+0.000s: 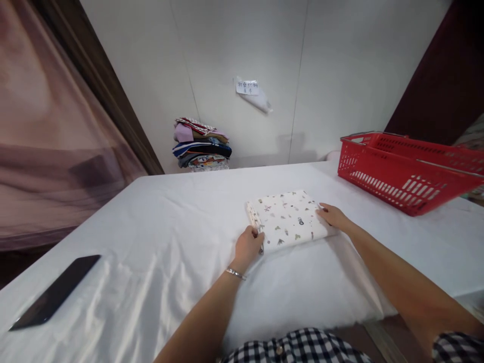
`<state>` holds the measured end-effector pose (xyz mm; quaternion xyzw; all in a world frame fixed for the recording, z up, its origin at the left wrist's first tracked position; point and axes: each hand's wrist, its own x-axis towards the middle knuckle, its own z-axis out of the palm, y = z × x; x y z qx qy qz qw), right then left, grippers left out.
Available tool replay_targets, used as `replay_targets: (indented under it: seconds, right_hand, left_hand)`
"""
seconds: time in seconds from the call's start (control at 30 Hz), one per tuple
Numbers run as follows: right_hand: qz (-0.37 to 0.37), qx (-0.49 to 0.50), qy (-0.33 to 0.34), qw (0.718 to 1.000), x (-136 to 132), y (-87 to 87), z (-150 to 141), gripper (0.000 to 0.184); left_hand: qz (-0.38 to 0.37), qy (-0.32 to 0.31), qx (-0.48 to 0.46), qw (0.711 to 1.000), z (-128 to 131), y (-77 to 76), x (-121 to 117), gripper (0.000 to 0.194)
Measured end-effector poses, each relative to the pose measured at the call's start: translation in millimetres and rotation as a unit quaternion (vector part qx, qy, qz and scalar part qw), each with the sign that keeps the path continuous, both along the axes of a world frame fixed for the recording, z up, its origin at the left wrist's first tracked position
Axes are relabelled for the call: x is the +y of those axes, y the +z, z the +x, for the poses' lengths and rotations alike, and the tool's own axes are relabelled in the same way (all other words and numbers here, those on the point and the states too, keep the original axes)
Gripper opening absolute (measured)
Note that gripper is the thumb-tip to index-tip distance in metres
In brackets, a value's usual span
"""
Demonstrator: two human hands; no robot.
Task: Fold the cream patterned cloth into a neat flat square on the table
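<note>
A folded white cloth with small printed figures [288,218] lies flat on the white table cover [159,237]. My left hand [248,245] is at its near left corner, fingers curled and pinching the folded edge. My right hand [331,216] rests at the cloth's right edge, fingers pressed on and partly round it. A thin bracelet sits on my left wrist.
A red plastic basket [401,174] stands at the right rear of the table. A stack of folded clothes [201,146] sits against the back wall. A dark phone [56,291] lies near the front left. A paper note [247,87] hangs on the wall.
</note>
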<state>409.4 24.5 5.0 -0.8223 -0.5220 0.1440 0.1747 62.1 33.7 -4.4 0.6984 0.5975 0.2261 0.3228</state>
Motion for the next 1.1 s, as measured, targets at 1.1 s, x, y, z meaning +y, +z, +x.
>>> replay_targets:
  seconds: [1.1]
  right_hand:
    - [0.038, 0.312, 0.0, 0.949, -46, -2.4, -48, 0.041]
  left_hand:
    - [0.146, -0.019, 0.2, 0.969, -64, 32.0, 56, 0.04]
